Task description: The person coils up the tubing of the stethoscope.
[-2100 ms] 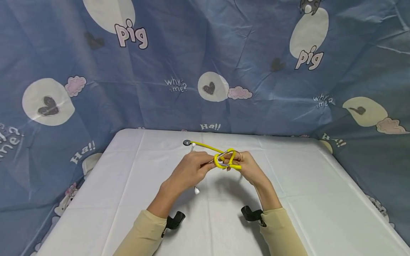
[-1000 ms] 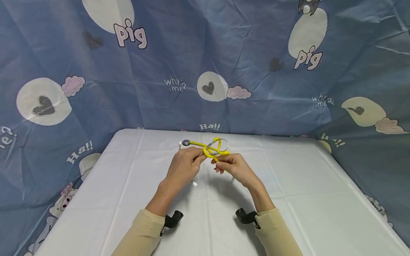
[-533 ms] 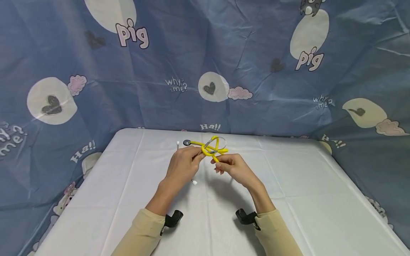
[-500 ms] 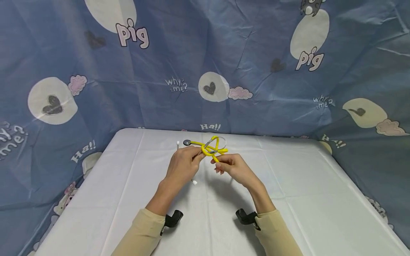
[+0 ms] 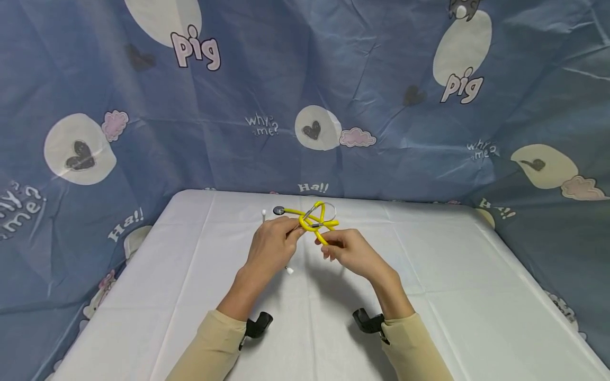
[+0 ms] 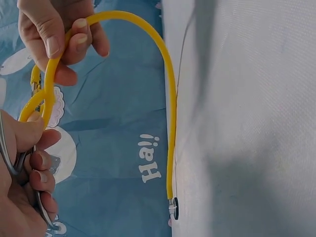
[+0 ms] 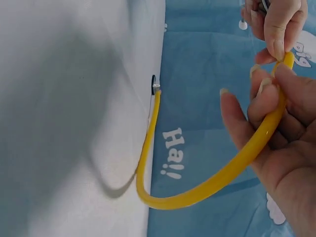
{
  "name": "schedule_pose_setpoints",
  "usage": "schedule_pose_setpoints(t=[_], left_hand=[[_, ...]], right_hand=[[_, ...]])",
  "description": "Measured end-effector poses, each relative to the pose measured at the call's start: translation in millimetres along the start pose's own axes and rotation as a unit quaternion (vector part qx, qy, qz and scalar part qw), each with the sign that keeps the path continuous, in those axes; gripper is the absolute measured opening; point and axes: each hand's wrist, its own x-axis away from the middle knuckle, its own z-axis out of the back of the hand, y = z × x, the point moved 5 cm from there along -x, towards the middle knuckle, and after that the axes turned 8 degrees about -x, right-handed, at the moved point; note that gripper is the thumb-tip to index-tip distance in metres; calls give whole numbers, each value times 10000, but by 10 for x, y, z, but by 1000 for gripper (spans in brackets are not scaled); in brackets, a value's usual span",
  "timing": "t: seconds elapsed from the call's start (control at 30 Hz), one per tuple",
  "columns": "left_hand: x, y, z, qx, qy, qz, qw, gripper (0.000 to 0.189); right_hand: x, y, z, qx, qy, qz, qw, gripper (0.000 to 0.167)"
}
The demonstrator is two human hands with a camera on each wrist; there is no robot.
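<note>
A: Where is the stethoscope (image 5: 311, 228), and which way does it point?

B: It's held up between both hands, over the far half of the worktop (image 5: 229, 222). The disc (image 5: 278, 210) is at the far-left end, out beyond the left hand (image 5: 272, 242); I can't tell whether it touches the cloth.

A: And its long axis?

B: Not one straight line. The yellow tube (image 7: 173, 203) sweeps in a wide bend from the disc to the right hand (image 5: 351, 251), then crosses itself in a loop around the metal ear tubes (image 5: 309, 213). Those run leftward through the left hand, and one tip points away from the person, the other back towards them.

A: What are the fingers doing?

B: The left ones curl round the ear tubes, with the thumb pressed on the yellow loop. The right thumb and forefinger pinch the yellow tube just beside it.

A: Counts?

B: One stethoscope, one disc, two white ear tips (image 5: 289, 270), two beige sleeves (image 5: 205, 349), two black cameras (image 5: 259, 325) at the wrists.

A: Any writing?

B: On the blue curtain (image 5: 391, 79): "pig" twice, "Ha!!" three times, "why me?" three times, the leftmost cut off by the picture's edge.
</note>
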Motion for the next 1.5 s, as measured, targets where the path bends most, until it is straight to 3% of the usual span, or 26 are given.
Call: schedule_pose_setpoints(t=[0.37,0.97,1.2,1.37,1.5], left_hand=[[16,-36,-2,9,-250,200,9995,17],[-8,-136,34,-233,-153,450,9986,10],[-1,-173,13,-273,-180,431,9985,12],[6,-181,-22,-346,-461,342,9978,14],[21,-148,-72,-385,-801,297,9956,12]], right_hand=[[14,-199,-13,1041,78,414,9937,9],[39,-278,-9,1272,480,473,9896,14],[58,-294,-13,1360,354,526,9887,6],[87,-317,14,1418,147,568,9882,8],[118,-352,69,1482,325,707,9859,9]])
